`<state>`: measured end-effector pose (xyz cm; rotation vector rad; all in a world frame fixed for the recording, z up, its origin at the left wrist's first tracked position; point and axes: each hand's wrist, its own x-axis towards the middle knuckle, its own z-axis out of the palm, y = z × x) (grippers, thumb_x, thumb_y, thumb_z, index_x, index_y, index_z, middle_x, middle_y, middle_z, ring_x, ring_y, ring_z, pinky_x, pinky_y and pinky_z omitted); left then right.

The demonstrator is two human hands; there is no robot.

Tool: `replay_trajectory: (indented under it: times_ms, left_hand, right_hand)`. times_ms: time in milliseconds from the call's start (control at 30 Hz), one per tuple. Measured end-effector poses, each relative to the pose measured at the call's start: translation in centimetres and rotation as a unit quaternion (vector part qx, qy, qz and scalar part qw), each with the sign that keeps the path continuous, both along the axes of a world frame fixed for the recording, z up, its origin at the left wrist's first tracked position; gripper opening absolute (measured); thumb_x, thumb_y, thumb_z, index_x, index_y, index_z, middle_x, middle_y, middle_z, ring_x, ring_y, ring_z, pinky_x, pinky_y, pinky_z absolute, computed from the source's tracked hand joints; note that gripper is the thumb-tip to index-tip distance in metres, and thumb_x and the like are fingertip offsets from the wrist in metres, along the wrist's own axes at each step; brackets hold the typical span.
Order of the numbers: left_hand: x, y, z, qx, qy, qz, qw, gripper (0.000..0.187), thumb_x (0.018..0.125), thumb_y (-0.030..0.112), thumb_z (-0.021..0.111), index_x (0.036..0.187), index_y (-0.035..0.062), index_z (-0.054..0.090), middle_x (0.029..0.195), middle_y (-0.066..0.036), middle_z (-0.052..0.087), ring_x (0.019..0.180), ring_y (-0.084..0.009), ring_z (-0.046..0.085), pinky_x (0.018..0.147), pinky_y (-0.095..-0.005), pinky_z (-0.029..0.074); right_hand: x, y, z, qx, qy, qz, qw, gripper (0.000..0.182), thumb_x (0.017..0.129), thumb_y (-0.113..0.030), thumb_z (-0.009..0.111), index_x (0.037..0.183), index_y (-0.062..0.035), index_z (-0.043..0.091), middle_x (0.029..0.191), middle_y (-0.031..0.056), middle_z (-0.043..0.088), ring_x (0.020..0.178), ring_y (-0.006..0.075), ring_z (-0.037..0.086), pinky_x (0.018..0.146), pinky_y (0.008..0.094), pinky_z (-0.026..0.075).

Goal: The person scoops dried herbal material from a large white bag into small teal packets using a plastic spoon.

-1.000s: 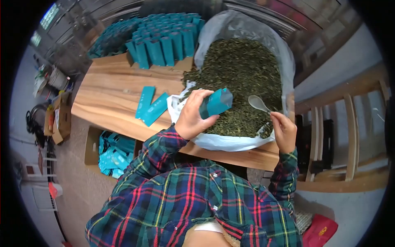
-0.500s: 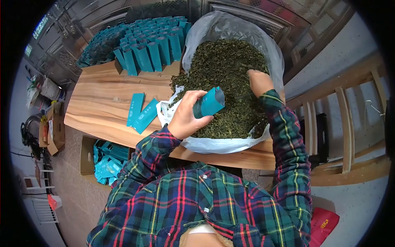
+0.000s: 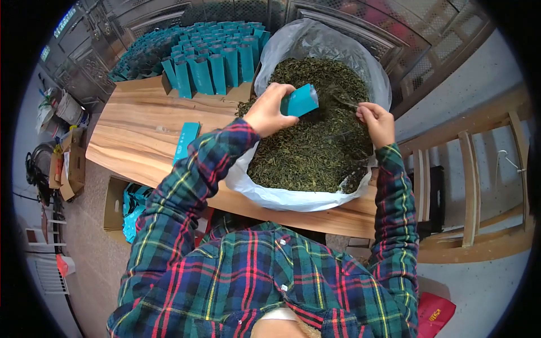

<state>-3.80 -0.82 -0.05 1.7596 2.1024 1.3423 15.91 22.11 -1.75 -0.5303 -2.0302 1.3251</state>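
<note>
- Left hand (image 3: 269, 110) wrapped around a small teal foil pouch (image 3: 300, 100), mouth end tilted toward the right, held just above the heap of dark green loose tea leaves (image 3: 315, 135).
- Right hand (image 3: 376, 121) closed in a pinch on a thin pale spoon handle (image 3: 345, 101), mostly lost against the leaves, just beside the pouch mouth.
- Leaves piled in a big clear plastic bag (image 3: 293, 197), spread open on the pale wooden table (image 3: 141, 135).
- Further back on the table, rows of upright teal pouches (image 3: 208, 62), packed close.
- Flat teal pouch (image 3: 186, 138) lying on the wood, partly hidden behind the plaid left sleeve (image 3: 186, 186).
- Down on the floor, cardboard box of teal packets (image 3: 127, 205) under the table edge.
</note>
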Motion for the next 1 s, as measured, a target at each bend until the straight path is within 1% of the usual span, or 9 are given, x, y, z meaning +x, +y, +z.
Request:
replay_trajectory:
  times_ms: [33, 333, 433, 467, 567, 600, 700, 833, 1000]
  left_hand:
    - [-0.4, 0.6, -0.2, 0.001, -0.001, 0.002, 1.000, 0.056, 0.064, 0.015, 0.073, 0.113, 0.0032, 0.049, 0.105, -0.014, 0.050, 0.100, -0.0266, 0.050, 0.088, -0.0343, 0.041]
    - [-0.8, 2.4, -0.8, -0.026, 0.002, -0.024, 0.999, 0.055, 0.063, 0.017, 0.071, 0.111, 0.0013, 0.048, 0.105, -0.017, 0.048, 0.103, -0.0318, 0.048, 0.090, -0.0362, 0.040]
    - [-0.4, 2.3, -0.8, -0.018, 0.006, -0.019, 1.000, 0.054, 0.064, 0.015, 0.071, 0.112, 0.0026, 0.049, 0.105, -0.016, 0.049, 0.102, -0.0300, 0.048, 0.090, -0.0350, 0.039]
    - [-0.2, 2.2, -0.8, -0.019, 0.015, -0.016, 1.000, 0.054, 0.064, 0.015, 0.071, 0.112, 0.0021, 0.049, 0.105, -0.016, 0.048, 0.102, -0.0303, 0.048, 0.090, -0.0351, 0.039]
    - [0.4, 2.2, -0.7, -0.023, 0.033, -0.011, 0.999, 0.054, 0.065, 0.015, 0.070, 0.111, 0.0012, 0.048, 0.105, -0.017, 0.048, 0.102, -0.0311, 0.048, 0.090, -0.0354, 0.040]
    - [0.7, 2.4, -0.7, -0.030, 0.033, 0.000, 0.999, 0.054, 0.065, 0.015, 0.070, 0.112, 0.0006, 0.048, 0.105, -0.017, 0.048, 0.102, -0.0315, 0.048, 0.090, -0.0358, 0.040]
    - [1.5, 2.8, -0.8, -0.043, 0.031, 0.022, 0.998, 0.055, 0.065, 0.016, 0.070, 0.112, -0.0004, 0.047, 0.105, -0.018, 0.048, 0.103, -0.0323, 0.048, 0.090, -0.0364, 0.040]
    - [1.7, 3.0, -1.7, -0.020, 0.013, 0.026, 0.999, 0.057, 0.065, 0.018, 0.070, 0.113, -0.0012, 0.045, 0.106, -0.019, 0.048, 0.103, -0.0328, 0.048, 0.090, -0.0373, 0.040]
    - [1.6, 3.1, -1.8, -0.012, 0.013, 0.028, 0.999, 0.060, 0.064, 0.018, 0.071, 0.114, -0.0007, 0.044, 0.106, -0.019, 0.047, 0.103, -0.0331, 0.048, 0.090, -0.0374, 0.040]
  right_hand:
    - [0.5, -0.4, 1.1, -0.038, 0.020, 0.011, 0.999, 0.020, 0.088, -0.010, 0.056, 0.101, 0.0046, 0.060, 0.086, 0.0074, 0.065, 0.079, 0.0129, 0.063, 0.070, 0.0240, 0.050]
    - [1.4, -2.7, 7.8, -0.032, -0.039, 0.112, 0.992, 0.019, 0.088, -0.009, 0.056, 0.101, 0.0041, 0.061, 0.086, 0.0059, 0.065, 0.079, 0.0109, 0.061, 0.071, 0.0230, 0.050]
    - [0.3, -2.8, 9.2, 0.125, -0.141, 0.150, 0.970, 0.020, 0.086, -0.009, 0.057, 0.101, 0.0025, 0.061, 0.088, 0.0100, 0.066, 0.077, 0.0156, 0.064, 0.068, 0.0249, 0.050]
    - [0.0, -3.2, 9.9, 0.125, -0.142, 0.150, 0.970, 0.020, 0.086, -0.009, 0.057, 0.101, 0.0025, 0.061, 0.088, 0.0100, 0.066, 0.077, 0.0156, 0.064, 0.068, 0.0249, 0.050]
    - [-1.2, -5.1, 11.9, 0.468, -0.178, 0.155, 0.852, 0.014, 0.080, -0.006, 0.056, 0.092, 0.0007, 0.061, 0.084, 0.0143, 0.064, 0.075, 0.0257, 0.064, 0.065, 0.0316, 0.050]
    - [-1.6, -6.0, 12.2, 0.468, -0.179, 0.154, 0.852, 0.014, 0.080, -0.006, 0.056, 0.092, 0.0007, 0.061, 0.084, 0.0143, 0.064, 0.075, 0.0257, 0.064, 0.065, 0.0316, 0.050]
    - [-2.3, -8.4, 12.7, 0.618, -0.261, 0.159, 0.724, 0.012, 0.080, -0.005, 0.054, 0.089, -0.0023, 0.060, 0.082, 0.0163, 0.061, 0.076, 0.0338, 0.059, 0.067, 0.0380, 0.048]
    - [-2.1, -9.4, 14.3, 0.614, -0.263, 0.140, 0.731, 0.009, 0.080, -0.004, 0.052, 0.086, -0.0019, 0.059, 0.077, 0.0150, 0.059, 0.075, 0.0330, 0.059, 0.066, 0.0411, 0.047]
    - [-1.5, -8.2, 14.0, 0.593, -0.249, 0.109, 0.758, 0.011, 0.081, -0.005, 0.053, 0.090, -0.0025, 0.059, 0.080, 0.0158, 0.060, 0.077, 0.0327, 0.060, 0.066, 0.0398, 0.047]
